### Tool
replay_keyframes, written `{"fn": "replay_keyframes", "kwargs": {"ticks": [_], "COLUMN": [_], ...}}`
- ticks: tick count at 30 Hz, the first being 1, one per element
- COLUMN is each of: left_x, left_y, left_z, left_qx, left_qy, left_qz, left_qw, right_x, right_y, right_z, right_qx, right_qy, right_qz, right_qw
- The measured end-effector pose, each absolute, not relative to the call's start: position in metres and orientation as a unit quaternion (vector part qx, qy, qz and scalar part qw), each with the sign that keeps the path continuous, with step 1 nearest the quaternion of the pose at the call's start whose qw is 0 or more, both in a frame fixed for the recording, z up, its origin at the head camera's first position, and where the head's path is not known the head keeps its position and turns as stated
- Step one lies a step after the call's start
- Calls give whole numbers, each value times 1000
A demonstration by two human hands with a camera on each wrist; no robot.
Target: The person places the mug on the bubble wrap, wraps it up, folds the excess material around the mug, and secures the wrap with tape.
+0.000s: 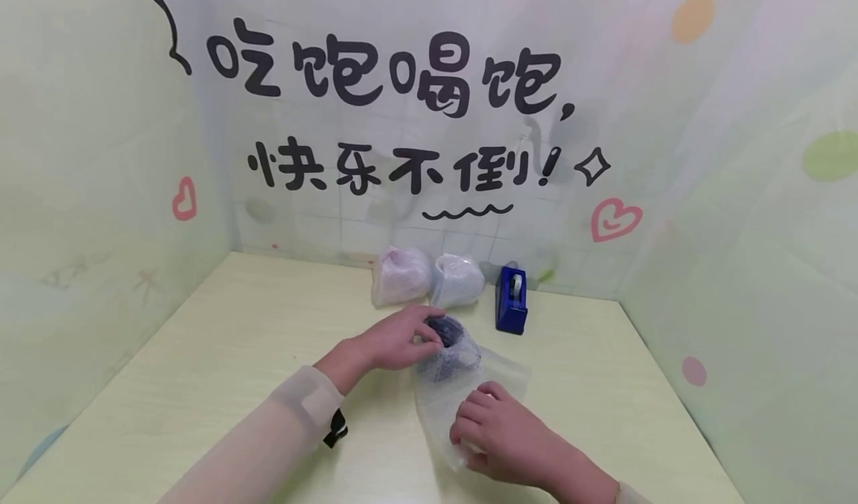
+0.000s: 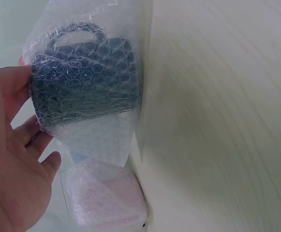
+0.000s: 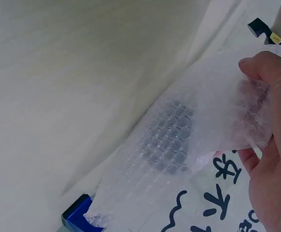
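Note:
A dark mug, its handle showing through the plastic, is wrapped in clear bubble wrap. My left hand grips the mug at its open end, with the fingertips at the rim in the left wrist view. My right hand pinches the loose near end of the bubble wrap, thumb on the outer side in the right wrist view. The wrap spreads out on both sides of the mug, flat toward the right and long toward me. Part of the mug is hidden by the left fingers and the layers of wrap.
Two bubble-wrapped bundles, a pinkish one and a whitish one, stand at the back wall. To their right is a blue tape dispenser. Printed sheeting encloses the table at the back and both sides.

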State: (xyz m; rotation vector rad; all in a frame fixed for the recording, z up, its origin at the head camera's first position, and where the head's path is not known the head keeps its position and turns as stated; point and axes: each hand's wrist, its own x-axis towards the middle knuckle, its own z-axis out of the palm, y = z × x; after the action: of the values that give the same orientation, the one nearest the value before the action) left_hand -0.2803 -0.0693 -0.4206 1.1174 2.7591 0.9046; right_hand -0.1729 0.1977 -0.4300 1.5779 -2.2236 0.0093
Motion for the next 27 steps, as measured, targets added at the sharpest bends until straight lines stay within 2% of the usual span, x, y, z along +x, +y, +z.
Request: {"fn": "replay_keyframes", "kwargs": {"ticks": [5,10,14,16,20,22,27], "left_x": [-282,-283,-291,-304,-323,-321,-292], "left_y": [-72,-73,-76,-80,-85,-84,-78], "left_z": [-422,-425,-438,-456,-485,-484,-448], "left_qx": [364,382,395,412,441,439,388], "left_qy": [883,875,852,831,805,801,814], "left_qz": [297,297,345,373,397,408,431], "left_qw": [13,-4,5,7,-20,-18,26], "right_x": [-193,-221,-243,-251,-263,-267,-272], "right_y": [189,173,162,159,157,156,154], "right_z": [-414,-403,-401,-402,-404,-405,-405], "right_qx": [566,510,450,417,368,357,349], "right_qy": [-777,-798,-831,-853,-879,-883,-887], "right_qz": [74,132,171,181,201,210,220], "right_qw": [265,293,277,257,227,219,206]}}
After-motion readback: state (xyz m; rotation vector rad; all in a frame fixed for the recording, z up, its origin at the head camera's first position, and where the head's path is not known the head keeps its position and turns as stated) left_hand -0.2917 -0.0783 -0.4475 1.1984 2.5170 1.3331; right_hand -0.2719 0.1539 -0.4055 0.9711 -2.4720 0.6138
